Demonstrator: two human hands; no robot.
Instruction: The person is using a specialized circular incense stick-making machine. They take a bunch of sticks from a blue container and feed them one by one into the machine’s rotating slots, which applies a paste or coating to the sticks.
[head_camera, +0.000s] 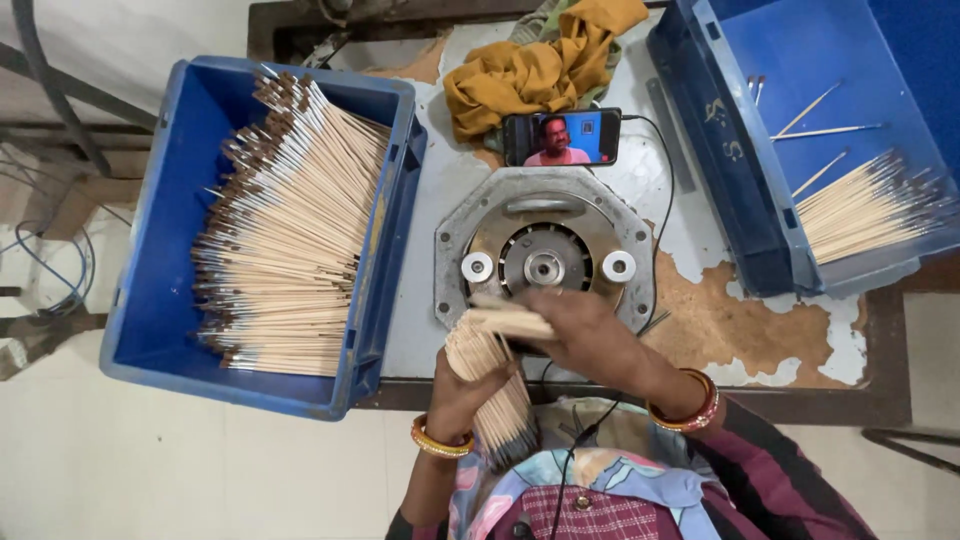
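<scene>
The left hand (462, 392) is closed around a thick bundle of thin wooden brushes (492, 385), gripping it near the middle so the pale round stick ends fan up toward twelve o'clock and the dark bristle tips hang down toward six o'clock, against the person's lap. The right hand (583, 335) lies across the bundle's upper end with its fingers curled over a few sticks that stick out sideways toward nine o'clock; it is grasping those, not released. Both wrists carry orange and red bangles.

The bundle sits at the near table edge, at six o'clock from a round metal machine plate (545, 262). That plate is dull grey cast metal with an eight-sided outline, a brassy ring inside it, a shiny hub at its centre and two white knobs at nine and three o'clock of the hub.

At nine o'clock of the plate stands a blue plastic crate (150, 300) with ribbed walls, filled with a dense, fanned layer of the same smooth, light wood sticks, their dark ferrules and tips pointing to its left wall. At two o'clock a second blue crate (730, 150) holds a smaller sheaf and a few loose sticks. A crumpled mustard cloth (530, 70) lies at twelve o'clock, with a phone (561, 137) propped just below it. The table top (720, 320) is flaking pale paint over rusty brown.
</scene>
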